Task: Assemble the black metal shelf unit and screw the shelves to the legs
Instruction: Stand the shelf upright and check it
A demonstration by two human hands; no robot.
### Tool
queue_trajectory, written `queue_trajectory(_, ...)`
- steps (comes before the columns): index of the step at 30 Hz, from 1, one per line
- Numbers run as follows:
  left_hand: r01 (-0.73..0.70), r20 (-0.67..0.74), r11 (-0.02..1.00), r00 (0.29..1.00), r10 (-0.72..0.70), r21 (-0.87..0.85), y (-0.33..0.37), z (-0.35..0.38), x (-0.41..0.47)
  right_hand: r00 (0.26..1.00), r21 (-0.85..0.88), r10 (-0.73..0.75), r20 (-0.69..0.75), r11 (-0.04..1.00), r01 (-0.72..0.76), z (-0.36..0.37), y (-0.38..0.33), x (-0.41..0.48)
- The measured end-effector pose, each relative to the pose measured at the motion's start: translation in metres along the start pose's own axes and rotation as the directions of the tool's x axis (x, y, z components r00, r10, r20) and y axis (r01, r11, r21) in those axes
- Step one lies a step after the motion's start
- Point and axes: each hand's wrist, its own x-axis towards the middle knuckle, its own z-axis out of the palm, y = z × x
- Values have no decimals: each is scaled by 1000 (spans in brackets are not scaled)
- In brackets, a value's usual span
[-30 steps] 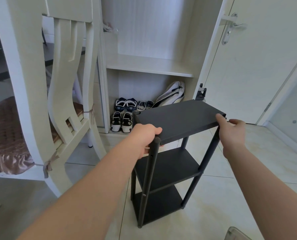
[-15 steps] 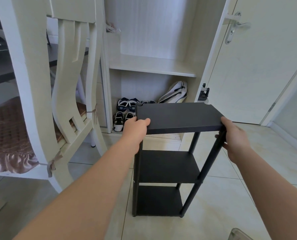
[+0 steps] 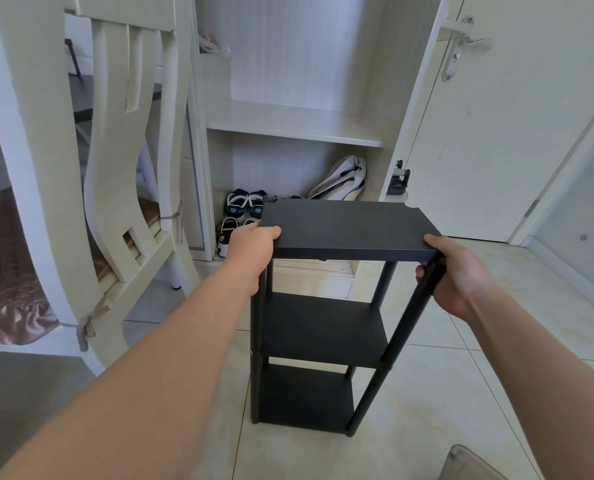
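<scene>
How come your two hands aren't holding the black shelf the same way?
The left hand grips the top shelf at its near left corner, while the right hand curls round the front right leg just under it. The left hand's thumb lies flat on the top shelf. The right hand's thumb only touches its corner. Both hands hold on up at the top.

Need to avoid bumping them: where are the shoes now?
Head view, left of centre: the shoes sit at the bottom of the open cupboard, just behind the shelf unit at its top left corner, beside the left hand.
</scene>
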Motion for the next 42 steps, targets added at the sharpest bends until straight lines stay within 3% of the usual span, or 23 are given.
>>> queue_trajectory(8,-73,-45,997,996,72,-20,-9,3,-1,999,34,9,-37,999,-7,7,2,-5)
queue_trajectory(12,133,-233,991,963,-135,-27,-17,25,-15,993,56,-18,-113,998,24,15,8,-13)
queue_trajectory(16,42,-30,988,999,-37,151,-16,20,-10,988,92,-22,-151,995,36,23,12,-28)
queue_trajectory(19,-7,171,963,985,-40,268,-10,13,-3,993,65,72,99,995,-78,22,8,-42)
queue_trajectory(22,9,292,958,951,-96,287,-6,32,-18,925,-51,217,312,976,-212,14,-1,-48)
queue_trajectory(24,62,424,966,890,-168,253,-6,47,-32,942,5,238,237,969,-246,9,-4,-45)
queue_trajectory(27,80,569,974,800,-190,213,-10,69,-51,984,97,180,2,979,-180,9,-3,-36)
queue_trajectory(30,83,580,977,794,-184,195,-16,84,-63,991,212,136,-22,969,-128,16,2,-31)
queue_trajectory(33,66,555,970,810,-189,234,-14,81,-62,993,217,118,-3,970,-114,21,4,-34)
queue_trajectory(35,43,552,969,815,-174,242,-9,70,-54,989,104,139,57,984,-145,21,2,-38)
queue_trajectory(37,41,528,971,833,-164,237,-3,55,-44,970,-183,215,112,964,-193,19,-3,-42)
queue_trajectory(39,57,483,974,861,-158,217,0,40,-33,963,-450,261,63,869,-206,18,-7,-46)
queue_trajectory(42,144,416,982,891,-182,121,2,21,-21,989,-668,31,-144,734,-120,15,-10,-44)
